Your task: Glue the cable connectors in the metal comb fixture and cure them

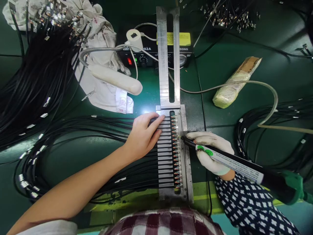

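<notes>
the left hand (144, 135) rests loosely bent, unclenched fingers on black cables (146, 179) at the metal rack (183, 156); the gloved right hand (212, 151) grasps a syringe (230, 164), its tip over the rack just ahead of those fingers; a lamp (116, 79) sits beyond the left fingers

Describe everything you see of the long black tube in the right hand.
The tube is a slim, glossy, plastic-looking cylinder with a narrow dark tip, a white printed label bearing two green oval stickers, and a green end piece. It slants down to the right across the picture. The right hand, in a smudged white glove, grips it near the tip, which lies at the metal rack; contact is unclear.
</notes>
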Motion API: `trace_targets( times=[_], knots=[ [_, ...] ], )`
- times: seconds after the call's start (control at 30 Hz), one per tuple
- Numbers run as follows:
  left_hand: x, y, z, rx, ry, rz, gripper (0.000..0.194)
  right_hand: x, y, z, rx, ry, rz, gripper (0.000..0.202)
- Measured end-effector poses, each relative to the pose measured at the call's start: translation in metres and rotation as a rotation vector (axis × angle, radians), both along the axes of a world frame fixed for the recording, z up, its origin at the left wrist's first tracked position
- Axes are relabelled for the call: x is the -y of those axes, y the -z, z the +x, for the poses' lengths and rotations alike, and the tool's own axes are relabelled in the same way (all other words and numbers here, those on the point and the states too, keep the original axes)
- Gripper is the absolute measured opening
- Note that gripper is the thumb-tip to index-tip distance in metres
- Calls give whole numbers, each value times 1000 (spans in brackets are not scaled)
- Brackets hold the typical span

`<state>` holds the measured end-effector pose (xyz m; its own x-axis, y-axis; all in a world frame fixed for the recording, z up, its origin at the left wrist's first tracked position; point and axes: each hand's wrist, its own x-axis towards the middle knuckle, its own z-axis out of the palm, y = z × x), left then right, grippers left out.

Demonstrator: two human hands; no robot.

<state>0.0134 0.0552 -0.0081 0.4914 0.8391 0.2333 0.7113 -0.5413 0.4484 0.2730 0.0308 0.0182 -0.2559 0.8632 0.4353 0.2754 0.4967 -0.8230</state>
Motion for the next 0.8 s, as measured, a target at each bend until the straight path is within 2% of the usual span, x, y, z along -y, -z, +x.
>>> trace_targets(
  times=[0.27,0.57,0.8],
  knots=[
    [0,0,0,-1,-9,-19,44,-2,-1,0,7,2,34,17],
    [0,1,0,5,-7,-10,46,13,-6,2,-43,29,47,21],
    [-1,0,0,-7,-5,-4,43,12,-2,1,17,-21,36,18]
  ],
)
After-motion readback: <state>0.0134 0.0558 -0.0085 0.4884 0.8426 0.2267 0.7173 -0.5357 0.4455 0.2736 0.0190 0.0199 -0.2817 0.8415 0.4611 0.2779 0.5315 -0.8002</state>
